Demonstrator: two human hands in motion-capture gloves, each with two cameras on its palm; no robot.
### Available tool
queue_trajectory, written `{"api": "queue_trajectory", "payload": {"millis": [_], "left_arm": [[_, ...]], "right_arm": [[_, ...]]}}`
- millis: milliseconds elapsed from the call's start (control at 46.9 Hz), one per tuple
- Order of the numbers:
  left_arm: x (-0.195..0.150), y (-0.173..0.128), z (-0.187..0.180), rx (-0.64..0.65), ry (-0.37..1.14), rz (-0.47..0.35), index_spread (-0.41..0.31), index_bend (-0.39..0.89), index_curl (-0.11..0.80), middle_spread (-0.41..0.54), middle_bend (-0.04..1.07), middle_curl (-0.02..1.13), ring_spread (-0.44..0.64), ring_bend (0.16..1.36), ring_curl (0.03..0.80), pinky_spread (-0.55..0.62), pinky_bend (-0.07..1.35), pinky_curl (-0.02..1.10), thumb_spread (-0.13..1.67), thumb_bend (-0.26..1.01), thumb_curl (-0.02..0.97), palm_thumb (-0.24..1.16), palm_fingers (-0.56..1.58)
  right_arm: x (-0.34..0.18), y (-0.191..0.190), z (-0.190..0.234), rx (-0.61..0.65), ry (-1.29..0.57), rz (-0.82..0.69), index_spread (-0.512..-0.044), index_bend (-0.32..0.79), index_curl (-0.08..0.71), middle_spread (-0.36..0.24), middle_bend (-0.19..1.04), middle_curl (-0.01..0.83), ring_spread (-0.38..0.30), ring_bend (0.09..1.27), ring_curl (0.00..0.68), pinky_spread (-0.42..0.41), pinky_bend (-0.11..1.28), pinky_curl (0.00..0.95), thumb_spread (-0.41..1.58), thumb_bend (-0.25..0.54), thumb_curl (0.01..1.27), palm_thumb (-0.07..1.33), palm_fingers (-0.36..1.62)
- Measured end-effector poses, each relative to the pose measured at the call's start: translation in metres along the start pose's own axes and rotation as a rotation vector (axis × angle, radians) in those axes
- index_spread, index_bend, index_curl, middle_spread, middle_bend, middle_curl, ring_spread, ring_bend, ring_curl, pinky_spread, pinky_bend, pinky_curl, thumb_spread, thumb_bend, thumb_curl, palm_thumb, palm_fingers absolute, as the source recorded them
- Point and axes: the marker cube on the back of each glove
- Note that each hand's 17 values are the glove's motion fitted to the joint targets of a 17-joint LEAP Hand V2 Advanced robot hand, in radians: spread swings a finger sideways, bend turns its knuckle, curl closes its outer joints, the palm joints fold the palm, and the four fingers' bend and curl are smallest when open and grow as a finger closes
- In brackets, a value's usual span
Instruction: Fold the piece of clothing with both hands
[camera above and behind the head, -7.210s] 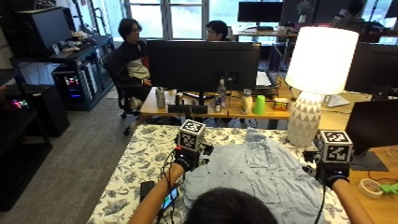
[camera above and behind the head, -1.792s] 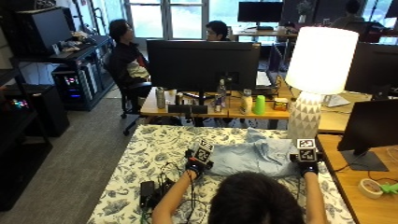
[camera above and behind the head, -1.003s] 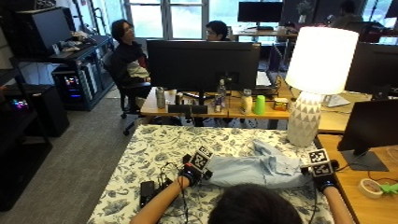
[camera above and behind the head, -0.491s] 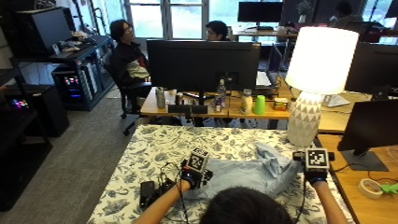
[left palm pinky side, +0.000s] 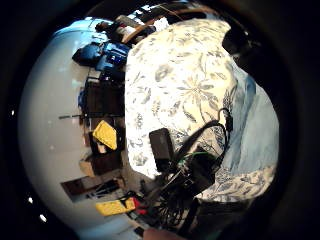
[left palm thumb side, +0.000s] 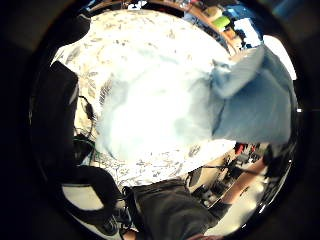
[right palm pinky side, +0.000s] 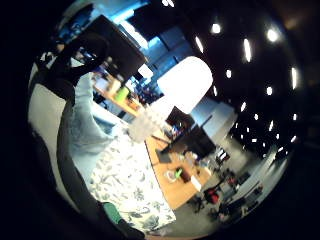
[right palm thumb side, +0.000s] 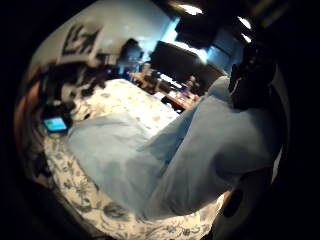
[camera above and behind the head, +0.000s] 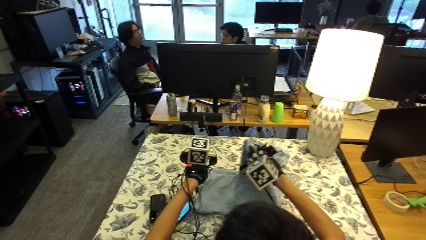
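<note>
Clothing (camera above and behind the head: 226, 192), a pale blue garment, lies bunched on the flower-patterned tabletop (camera above and behind the head: 319, 175) in front of the person, its near edge hidden behind their head. The right hand (camera above and behind the head: 264, 159) has its grip closed on one end of the cloth and holds it raised off the tabletop; in the right thumb side palm view the cloth (right palm thumb side: 200, 145) runs from the black fingers (right palm thumb side: 250, 75) down to the flat part. The left hand (camera above and behind the head: 198, 169) sits at the garment's left edge, palm down; whether its grip pinches the cloth or only rests there cannot be told, since neither left palm view shows its fingers. A dark phone (camera above and behind the head: 158, 202) lies left of the garment by the left forearm. A white lamp (camera above and behind the head: 336, 85) stands beyond the garment's right.
</note>
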Motion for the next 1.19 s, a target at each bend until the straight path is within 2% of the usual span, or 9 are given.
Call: {"api": "queue_trajectory", "payload": {"millis": [64, 192, 384, 469, 512, 533, 789, 960, 1195], "left_arm": [[-0.028, -0.002, -0.020, 0.088, -0.020, -0.097, -0.106, 0.20, 0.354, -0.002, 0.14, 0.31, -0.02, 0.51, 0.377, 0.05, 0.33, 0.39, 1.51, 0.08, 0.125, 0.13, 0.48], [-0.082, 0.014, -0.052, 0.120, 0.005, -0.203, -0.117, 0.21, 0.378, 0.005, 0.14, 0.30, -0.01, 0.51, 0.373, 0.08, 0.30, 0.38, 1.56, 0.10, 0.128, 0.16, 0.48], [-0.105, 0.025, -0.055, 0.109, 0.044, -0.218, -0.122, 0.20, 0.402, -0.001, 0.14, 0.30, -0.01, 0.49, 0.365, 0.09, 0.26, 0.37, 1.59, 0.14, 0.134, 0.21, 0.50], [-0.109, 0.023, -0.051, 0.113, 0.035, -0.218, -0.123, 0.19, 0.410, 0.003, 0.14, 0.30, -0.01, 0.48, 0.363, 0.10, 0.25, 0.37, 1.59, 0.15, 0.134, 0.22, 0.51], [-0.108, 0.021, -0.051, 0.119, 0.036, -0.217, -0.123, 0.19, 0.414, 0.003, 0.14, 0.29, -0.01, 0.49, 0.364, 0.10, 0.24, 0.37, 1.59, 0.15, 0.133, 0.22, 0.50], [-0.107, 0.021, -0.051, 0.120, 0.038, -0.216, -0.124, 0.19, 0.415, 0.005, 0.14, 0.29, -0.01, 0.48, 0.363, 0.10, 0.25, 0.37, 1.59, 0.15, 0.133, 0.22, 0.50], [-0.079, 0.023, -0.059, 0.055, 0.073, -0.152, -0.125, 0.19, 0.429, 0.021, 0.13, 0.27, 0.01, 0.49, 0.361, 0.12, 0.24, 0.38, 1.58, 0.17, 0.134, 0.22, 0.49], [-0.055, 0.016, -0.072, 0.040, 0.036, -0.077, -0.125, 0.19, 0.432, 0.027, 0.14, 0.27, 0.01, 0.49, 0.362, 0.12, 0.24, 0.38, 1.56, 0.16, 0.133, 0.21, 0.48], [-0.024, 0.012, -0.085, 0.013, 0.006, -0.009, -0.125, 0.18, 0.433, 0.030, 0.14, 0.27, 0.01, 0.49, 0.361, 0.13, 0.24, 0.38, 1.52, 0.14, 0.132, 0.17, 0.48]], "right_arm": [[-0.061, -0.026, 0.019, 0.144, 0.057, -0.146, -0.275, 0.16, 0.402, -0.194, 0.20, 0.458, -0.274, 0.56, 0.434, -0.302, 0.51, 0.389, 1.07, -0.015, 0.30, 1.12, 1.23], [-0.203, -0.002, 0.050, -0.010, -0.019, -0.458, -0.278, 0.16, 0.404, -0.197, 0.20, 0.460, -0.277, 0.56, 0.435, -0.307, 0.51, 0.389, 1.05, -0.018, 0.30, 1.11, 1.23], [-0.246, 0.024, 0.059, 0.006, -0.010, -0.569, -0.285, 0.16, 0.405, -0.216, 0.17, 0.449, -0.284, 0.55, 0.433, -0.311, 0.52, 0.391, 1.03, -0.011, 0.30, 1.11, 1.21], [-0.224, 0.022, 0.056, 0.033, -0.032, -0.549, -0.299, 0.10, 0.380, -0.225, 0.12, 0.420, -0.290, 0.56, 0.434, -0.314, 0.59, 0.404, 1.03, -0.001, 0.31, 1.14, 1.12], [-0.206, 0.025, 0.052, -0.011, -0.046, -0.533, -0.322, -0.10, 0.301, -0.208, 0.02, 0.374, -0.283, 0.65, 0.458, -0.318, 0.73, 0.442, 1.06, 0.006, 0.31, 1.15, 0.89], [-0.198, 0.025, 0.052, -0.033, -0.063, -0.518, -0.324, -0.11, 0.287, -0.205, 0.03, 0.370, -0.279, 0.69, 0.471, -0.318, 0.77, 0.453, 1.07, 0.007, 0.32, 1.16, 0.85], [-0.030, -0.016, 0.027, -0.401, -0.051, -0.201, -0.351, 0.00, 0.124, -0.172, 0.15, 0.315, -0.250, 0.81, 0.459, -0.289, 0.94, 0.450, 1.22, -0.018, 0.29, 1.11, 0.71], [0.035, -0.036, 0.055, -0.609, -0.389, 0.063, -0.357, 0.05, 0.105, -0.166, 0.18, 0.331, -0.220, 0.76, 0.436, -0.224, 0.89, 0.424, 1.29, -0.049, 0.25, 0.96, 0.66], [0.088, -0.029, 0.072, -0.668, -0.499, 0.253, -0.353, 0.07, 0.106, -0.121, 0.21, 0.361, -0.127, 0.67, 0.399, -0.056, 0.79, 0.378, 1.31, -0.044, 0.18, 0.67, 0.49]]}}
